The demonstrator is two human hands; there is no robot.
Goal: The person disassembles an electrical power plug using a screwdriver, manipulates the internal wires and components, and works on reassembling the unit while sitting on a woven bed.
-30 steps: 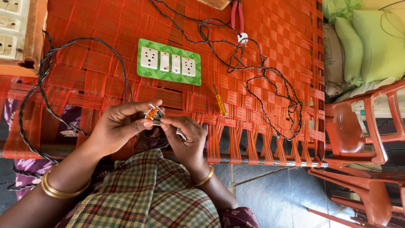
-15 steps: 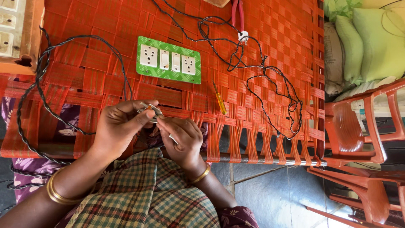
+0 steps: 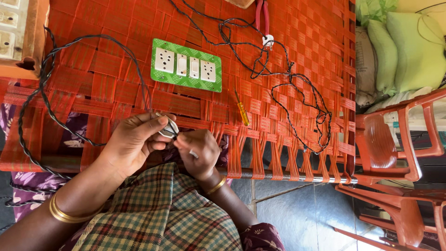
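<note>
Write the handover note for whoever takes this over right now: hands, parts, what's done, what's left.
Left hand: pinches a small round grey fitting with the twisted black wire running to it.
Right hand: closed around a small metal tool, tip at the fitting.
On the red woven cot: green switchboard plate lying loose, yellow-handled screwdriver, red-handled pliers, a second tangle of black wire with a white fitting.
Done: cannot tell from the view.
Left: the fitting is in hand, apart from the plate.
</note>
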